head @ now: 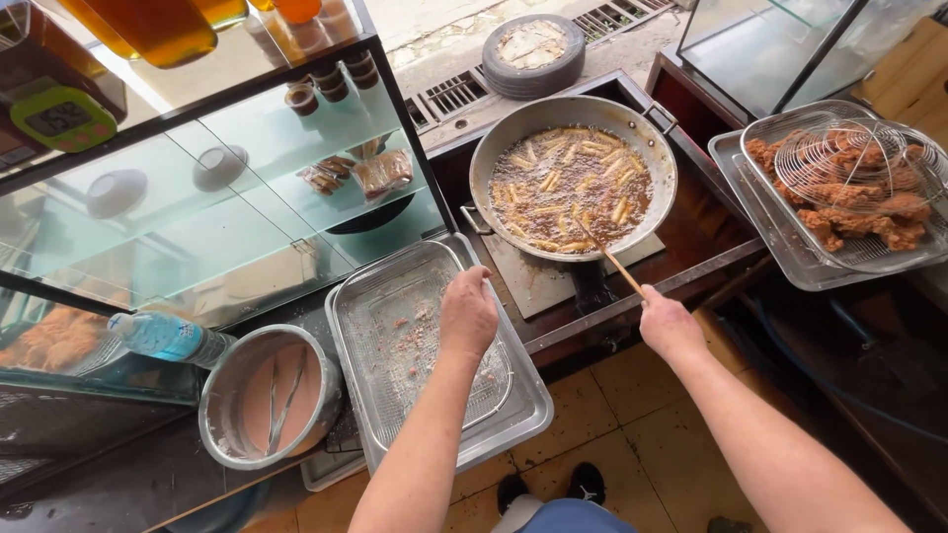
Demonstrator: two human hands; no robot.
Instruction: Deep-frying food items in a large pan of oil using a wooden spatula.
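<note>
Two metal trays, I count: one near tray point(375, 415) under my left hand point(467, 314), fingers curled down onto its wire rack point(410, 341), and a far-right tray point(780, 247) of fried chicken point(869, 202). My right hand point(668, 324) grips a wooden stick point(610, 259) reaching into one wok point(573, 178) of frying strips. One batter bowl point(269, 395) and one water bottle point(163, 338) sit left.
</note>
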